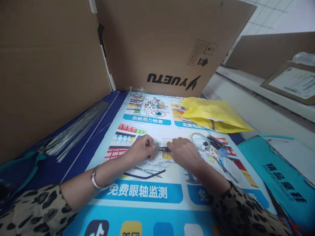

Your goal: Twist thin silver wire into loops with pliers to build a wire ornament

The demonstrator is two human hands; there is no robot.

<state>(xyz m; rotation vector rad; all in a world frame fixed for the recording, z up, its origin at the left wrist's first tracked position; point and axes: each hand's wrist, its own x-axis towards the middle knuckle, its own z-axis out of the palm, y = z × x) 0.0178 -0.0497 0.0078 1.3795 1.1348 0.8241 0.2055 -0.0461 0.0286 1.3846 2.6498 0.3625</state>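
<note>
My left hand (145,148) is closed in a pinch over the printed sheet, on what looks like thin wire; fine pale strands (157,161) loop below the fingers. My right hand (184,151) is closed around a small metal tool, apparently pliers (162,149), with its jaws pointing left and meeting the left fingertips. What exactly lies between the jaws is too small to make out. Under the hands, several dark thin rods (147,172) rest on the sheet. A round clear dish (201,142) with small pale bits sits just beyond my right hand.
Tall cardboard panels (157,42) stand at the back and left. A bundle of straight wires (76,129) lies left, beside teal-handled cutters (36,160). Tangled wire (158,103) lies at the back. At right are a yellow bag (211,111), coloured cords (218,139) and a teal bag (275,177).
</note>
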